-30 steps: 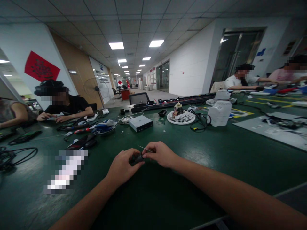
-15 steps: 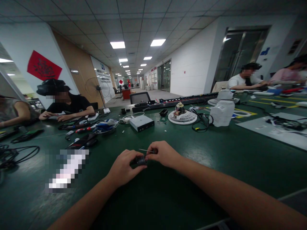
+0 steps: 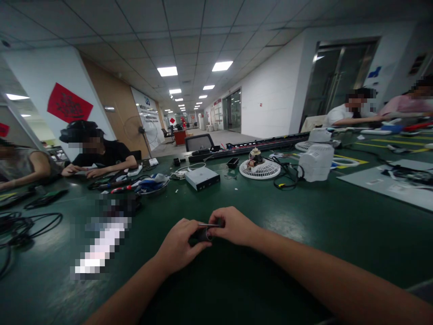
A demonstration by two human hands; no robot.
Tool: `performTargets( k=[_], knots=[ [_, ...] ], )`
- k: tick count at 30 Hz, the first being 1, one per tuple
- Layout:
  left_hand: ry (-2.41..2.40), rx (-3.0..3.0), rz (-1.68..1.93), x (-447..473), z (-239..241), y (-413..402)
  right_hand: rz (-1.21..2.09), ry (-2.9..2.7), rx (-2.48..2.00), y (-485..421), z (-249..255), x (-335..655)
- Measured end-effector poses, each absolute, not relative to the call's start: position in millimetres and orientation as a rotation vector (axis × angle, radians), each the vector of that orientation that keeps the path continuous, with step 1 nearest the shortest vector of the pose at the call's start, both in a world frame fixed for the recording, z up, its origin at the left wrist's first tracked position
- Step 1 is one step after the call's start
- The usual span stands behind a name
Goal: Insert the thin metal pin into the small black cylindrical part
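My left hand (image 3: 179, 246) is closed around a small dark part (image 3: 202, 234) just above the green table (image 3: 304, 225). My right hand (image 3: 233, 225) meets it from the right, fingers pinched on a thin metal pin or tool (image 3: 208, 224) that lies across the top of the part. What the part is cannot be made out; most of it is hidden by my fingers. Both forearms reach in from the bottom of the view.
A grey box (image 3: 202, 178), a white fan grille with a motor (image 3: 260, 168) and a white housing (image 3: 316, 161) stand further back. Tools and cables (image 3: 135, 185) lie at the left. Other people sit working at the left (image 3: 98, 158) and far right (image 3: 352, 113).
My hands have stayed together on the small part; the thin pin has tipped down flatter against it. The camera has shifted slightly, so everything sits a little lower and to the right.
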State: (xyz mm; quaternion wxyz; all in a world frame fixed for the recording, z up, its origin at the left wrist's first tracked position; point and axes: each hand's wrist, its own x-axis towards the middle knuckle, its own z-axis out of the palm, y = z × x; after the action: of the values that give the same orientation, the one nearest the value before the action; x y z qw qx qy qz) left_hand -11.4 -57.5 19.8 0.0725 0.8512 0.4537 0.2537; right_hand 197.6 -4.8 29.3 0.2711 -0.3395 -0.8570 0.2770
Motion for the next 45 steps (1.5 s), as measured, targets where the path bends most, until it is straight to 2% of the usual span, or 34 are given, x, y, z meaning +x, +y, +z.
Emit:
performTargets(
  k=[7,13,26,34,42,45],
  knots=[
    [1.637,2.367,0.868,-8,25,-53,0.663,-2.215,-0.881,0,26,197],
    [1.813,2.173,0.85,-10,26,-51,0.405,-2.337,-1.016,3,32,206],
    [1.701,2.332,0.815,-7,24,-54,0.302,-2.573,-0.915,3,31,209],
    [1.604,2.398,0.823,-11,25,-54,0.455,-2.519,-0.82,-5,40,206],
    [1.622,2.414,0.827,-10,23,-54,0.28,-2.636,-0.872,-3,38,208],
    [1.598,2.423,0.853,-11,24,-54,0.374,-2.636,-0.762,-3,38,209]
  ],
)
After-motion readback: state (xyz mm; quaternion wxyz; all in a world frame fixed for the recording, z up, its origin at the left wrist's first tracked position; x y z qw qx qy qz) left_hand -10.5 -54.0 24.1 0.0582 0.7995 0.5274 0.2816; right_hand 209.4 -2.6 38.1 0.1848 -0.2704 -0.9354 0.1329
